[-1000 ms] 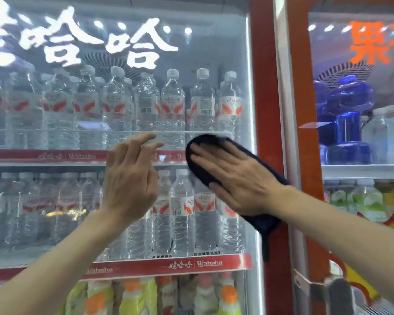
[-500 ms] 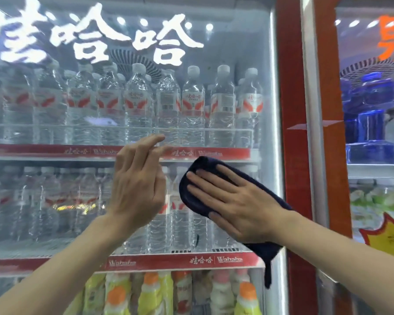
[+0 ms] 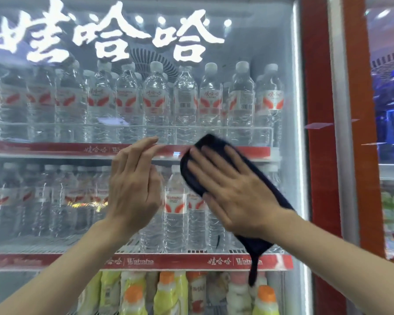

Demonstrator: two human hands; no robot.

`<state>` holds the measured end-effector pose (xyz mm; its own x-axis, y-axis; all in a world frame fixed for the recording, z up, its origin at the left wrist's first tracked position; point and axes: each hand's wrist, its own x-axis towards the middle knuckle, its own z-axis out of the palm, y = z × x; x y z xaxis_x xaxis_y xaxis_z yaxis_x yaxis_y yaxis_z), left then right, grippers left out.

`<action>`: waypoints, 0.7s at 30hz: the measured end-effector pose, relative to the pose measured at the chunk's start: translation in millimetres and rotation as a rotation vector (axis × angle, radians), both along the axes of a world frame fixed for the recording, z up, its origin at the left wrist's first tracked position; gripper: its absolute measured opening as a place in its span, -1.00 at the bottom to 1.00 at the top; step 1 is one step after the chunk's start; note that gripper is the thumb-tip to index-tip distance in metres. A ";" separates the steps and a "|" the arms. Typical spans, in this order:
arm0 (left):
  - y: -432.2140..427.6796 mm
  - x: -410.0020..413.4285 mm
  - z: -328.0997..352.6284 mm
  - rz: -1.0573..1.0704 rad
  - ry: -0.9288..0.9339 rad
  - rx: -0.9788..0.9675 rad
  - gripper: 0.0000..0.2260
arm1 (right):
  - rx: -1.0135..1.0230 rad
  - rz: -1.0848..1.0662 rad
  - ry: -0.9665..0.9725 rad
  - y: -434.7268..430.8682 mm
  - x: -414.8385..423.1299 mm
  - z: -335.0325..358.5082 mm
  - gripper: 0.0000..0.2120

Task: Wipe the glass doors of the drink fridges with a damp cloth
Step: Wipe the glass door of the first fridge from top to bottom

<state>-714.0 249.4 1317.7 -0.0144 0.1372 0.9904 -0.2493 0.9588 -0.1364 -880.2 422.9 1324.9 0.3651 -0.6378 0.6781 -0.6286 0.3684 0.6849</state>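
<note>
Head view: the right grip (image 3: 232,192) lies flat, fingers straight and spread, pressing a dark cloth (image 3: 257,244) against the glass door (image 3: 248,42), just below the right part of the upper red shelf strip (image 3: 55,147). The cloth's top edge overlaps that strip, and a narrow tail of it hangs well below. The left grip (image 3: 134,189) is raised below the strip's middle, just beside the cloth but apart from it, fingers loosely bent and holding nothing, fingertips level with the strip; whether they touch the glass cannot be told. Water bottles (image 3: 156,98) stand in rows above and below the strip, behind the glass.
</note>
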 end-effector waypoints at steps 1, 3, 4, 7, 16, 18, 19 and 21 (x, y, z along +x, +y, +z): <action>-1.1 4.4 -1.3 -0.007 0.000 0.004 -0.64 | 0.094 0.009 0.055 1.8 -0.4 -10.6 -0.40; -7.6 13.1 -6.0 0.034 0.000 -0.023 -0.64 | 0.253 0.034 0.153 8.5 -6.3 -0.1 -0.41; -11.7 15.9 -8.3 0.052 -0.002 -0.038 -0.64 | 0.270 0.040 0.178 9.4 -9.0 17.2 -0.42; -22.1 14.8 -12.1 0.074 -0.004 -0.023 -0.62 | 0.085 0.031 0.117 3.1 -6.4 86.1 -0.42; -26.2 12.2 -15.5 0.065 0.021 -0.036 -0.60 | -0.116 -0.010 -0.028 -22.3 19.8 71.2 -0.38; -24.3 15.0 -16.4 -0.020 0.091 0.019 -0.59 | -0.006 0.009 0.014 -29.1 26.6 32.6 -0.38; -24.4 18.0 -17.1 -0.049 0.133 0.054 -0.58 | 0.090 0.030 0.056 -31.2 28.8 11.8 -0.39; -30.7 27.4 -19.5 -0.027 0.152 0.080 -0.57 | 0.278 0.071 0.152 -29.1 28.6 -5.6 -0.42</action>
